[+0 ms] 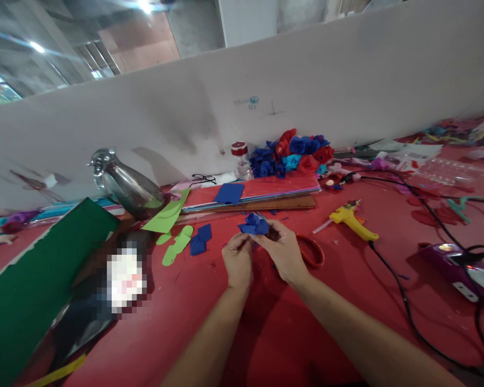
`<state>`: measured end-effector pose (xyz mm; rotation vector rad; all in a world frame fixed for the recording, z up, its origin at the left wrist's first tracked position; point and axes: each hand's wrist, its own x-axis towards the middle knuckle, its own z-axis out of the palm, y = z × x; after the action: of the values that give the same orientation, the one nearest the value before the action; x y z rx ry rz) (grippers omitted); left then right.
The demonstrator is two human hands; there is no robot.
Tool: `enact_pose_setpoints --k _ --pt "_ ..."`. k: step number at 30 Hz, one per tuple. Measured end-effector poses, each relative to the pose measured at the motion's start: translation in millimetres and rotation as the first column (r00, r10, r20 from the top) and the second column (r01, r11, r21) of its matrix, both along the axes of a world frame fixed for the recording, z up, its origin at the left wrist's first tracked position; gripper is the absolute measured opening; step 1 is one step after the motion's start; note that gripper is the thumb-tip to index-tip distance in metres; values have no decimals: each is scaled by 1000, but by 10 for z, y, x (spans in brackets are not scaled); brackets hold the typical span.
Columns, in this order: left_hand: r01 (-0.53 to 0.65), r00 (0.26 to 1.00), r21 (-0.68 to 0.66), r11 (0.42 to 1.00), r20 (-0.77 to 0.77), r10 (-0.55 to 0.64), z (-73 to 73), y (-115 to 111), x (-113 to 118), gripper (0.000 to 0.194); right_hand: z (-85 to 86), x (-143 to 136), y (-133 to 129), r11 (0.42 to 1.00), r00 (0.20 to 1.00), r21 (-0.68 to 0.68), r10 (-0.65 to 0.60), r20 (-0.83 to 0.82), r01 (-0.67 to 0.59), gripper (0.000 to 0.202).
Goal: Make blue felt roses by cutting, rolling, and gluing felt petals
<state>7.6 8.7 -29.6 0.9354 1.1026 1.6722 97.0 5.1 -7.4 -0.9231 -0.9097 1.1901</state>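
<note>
A blue paper flower (254,224) is held up over the red table (185,328) between my two hands. My left hand (239,259) is closed at the flower's lower left, its fingertips pinched at the base. My right hand (284,248) grips the flower from the right, thumb and fingers round its underside. Scissors with red handles (312,251) lie beside my right wrist, partly hidden. Left of my hands are blue paper pieces (199,241) and light green paper pieces (178,246).
A yellow glue gun (353,221) with a black cord lies right, near a purple power strip (460,271). Behind are stacked sheets (266,196), a glass jar (242,161), red and blue flowers (302,153) and a metal jug (127,185). Green board (36,285) stands left.
</note>
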Motion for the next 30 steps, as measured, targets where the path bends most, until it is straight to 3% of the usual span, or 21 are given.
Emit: enact_pose_setpoints --k 6,11,16,20,26,30 --pt "-33 994 -64 997 102 39 44 29 -25 12 44 -5 -22 999 999 -6 -35 -4 35 38" --pt "-23 997 -81 996 76 29 61 48 -39 10 75 16 -46 987 986 4 -163 -37 163 19" --pt "16 995 -40 999 96 -12 -4 72 -62 6 122 34 -80 989 999 -143 -25 26 28 40" --pt "5 1000 5 1000 29 -5 -30 66 -76 8 141 37 -97 991 998 -137 21 59 -13 45" --pt "30 999 28 999 -30 -29 5 44 -73 8 179 57 -88 991 1000 -127 31 6 -30 32" --pt "34 999 3 999 33 -34 3 61 -59 7 193 72 -83 997 998 -67 -47 -51 43 25"
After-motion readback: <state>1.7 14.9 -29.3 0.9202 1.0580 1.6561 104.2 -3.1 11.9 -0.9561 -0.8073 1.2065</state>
